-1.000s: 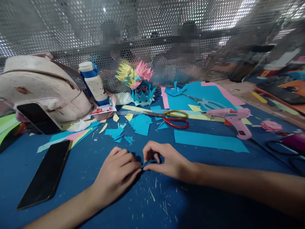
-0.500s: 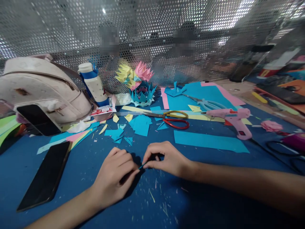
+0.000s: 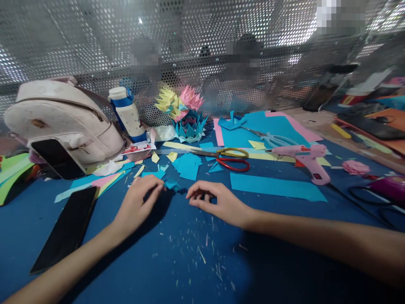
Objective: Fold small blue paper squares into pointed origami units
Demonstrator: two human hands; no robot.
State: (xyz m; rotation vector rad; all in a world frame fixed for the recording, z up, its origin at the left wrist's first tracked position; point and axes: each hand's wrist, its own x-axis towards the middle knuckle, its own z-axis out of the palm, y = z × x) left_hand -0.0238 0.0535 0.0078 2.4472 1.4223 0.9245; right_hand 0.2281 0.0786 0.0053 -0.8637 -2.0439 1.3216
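My left hand [image 3: 141, 200] is over the blue table, its thumb and fingertips close together beside a small folded blue paper piece [image 3: 171, 185]. Whether those fingertips hold anything is too small to tell. To the right, my right hand [image 3: 215, 199] rests with fingers curled and a gap between thumb and forefinger, nothing seen in it. Beyond the hands lie several blue paper squares [image 3: 189, 166], scissors with one yellow and one red handle [image 3: 233, 164], and a long blue paper strip [image 3: 278, 188].
A black phone [image 3: 65, 230] lies at left, near a pink backpack [image 3: 63, 114] and a bottle [image 3: 128, 116]. Folded paper flowers [image 3: 190, 124] stand at the back. A pink glue gun [image 3: 311, 158] with its cord, pliers [image 3: 278, 140] and a pink paper rosette [image 3: 355, 167] are at right.
My left hand has moved forward and left, away from my right hand. The small blue piece pinched between the hands no longer shows there. My right hand has barely shifted.
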